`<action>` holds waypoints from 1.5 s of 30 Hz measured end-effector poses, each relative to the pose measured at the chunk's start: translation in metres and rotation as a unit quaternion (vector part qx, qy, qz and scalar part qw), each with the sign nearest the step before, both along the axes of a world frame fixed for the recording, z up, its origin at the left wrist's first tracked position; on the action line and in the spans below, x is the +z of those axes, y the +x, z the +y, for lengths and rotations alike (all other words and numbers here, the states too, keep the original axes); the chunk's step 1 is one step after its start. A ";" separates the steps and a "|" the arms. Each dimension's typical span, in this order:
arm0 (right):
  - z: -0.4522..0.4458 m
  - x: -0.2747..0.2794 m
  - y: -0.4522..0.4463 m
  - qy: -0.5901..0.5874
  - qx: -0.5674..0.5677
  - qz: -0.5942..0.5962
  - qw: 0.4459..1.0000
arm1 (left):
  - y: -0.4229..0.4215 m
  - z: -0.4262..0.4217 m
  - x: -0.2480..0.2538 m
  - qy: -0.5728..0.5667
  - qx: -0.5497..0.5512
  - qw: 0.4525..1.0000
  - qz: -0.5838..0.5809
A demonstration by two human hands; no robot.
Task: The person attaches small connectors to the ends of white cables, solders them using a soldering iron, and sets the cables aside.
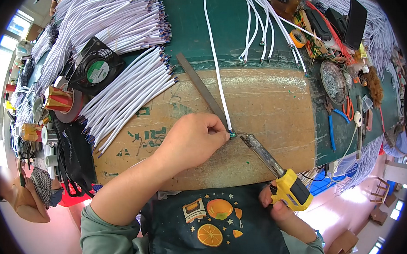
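**While pinched at the near end, laid out long behind**

Pinching a white wire [215, 59] close to its near end with thumb and forefinger of the left hand [197, 139], presumably for steadiness. Ending over the middle of the cardboard [275, 100], perhaps put down to spare the green tabletop [186, 26]; running on across that top and out of view. Tipped with a small green piece [233, 135], right by the pinch; too small to tell whether gripped as well.

Grasping the yellow handle of a soldering iron [287, 182] with the right hand [281, 213], well back from the metal end, likely for safety. Angled up toward the green piece, just beside; hard to tell whether touching.

Find a dark flat bar [200, 85] slanting next to the wire, with its lower end by the left hand, perhaps as a weight. Find a bundle of like wires [130, 94] at the left, with ends roughly in line, probably for easy reach, and blue-handled pliers [331, 127] well apart at the right, likely out of the way.
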State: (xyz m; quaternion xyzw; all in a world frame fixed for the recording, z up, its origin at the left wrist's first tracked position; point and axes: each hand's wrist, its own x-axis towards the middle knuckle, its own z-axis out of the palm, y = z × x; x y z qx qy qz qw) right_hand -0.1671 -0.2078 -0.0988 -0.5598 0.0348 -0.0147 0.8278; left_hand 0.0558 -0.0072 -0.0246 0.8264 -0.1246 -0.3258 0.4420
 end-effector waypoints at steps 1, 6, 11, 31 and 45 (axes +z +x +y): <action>-0.001 0.001 0.001 0.000 0.000 0.000 1.000 | 0.000 0.000 0.000 0.002 0.000 1.000 0.002; -0.002 0.013 0.017 0.031 -0.003 -0.007 1.000 | -0.001 0.000 -0.001 -0.004 0.002 1.000 -0.002; -0.005 0.021 0.041 0.054 -0.017 -0.022 0.998 | -0.002 0.000 -0.002 -0.003 -0.002 1.000 -0.014; -0.002 0.028 0.081 -0.255 0.003 -0.095 0.962 | -0.016 0.010 -0.017 -0.095 0.095 0.986 -0.099; 0.008 0.031 0.055 -0.246 -0.001 -0.061 0.967 | -0.011 0.003 -0.006 -0.023 0.086 0.996 0.003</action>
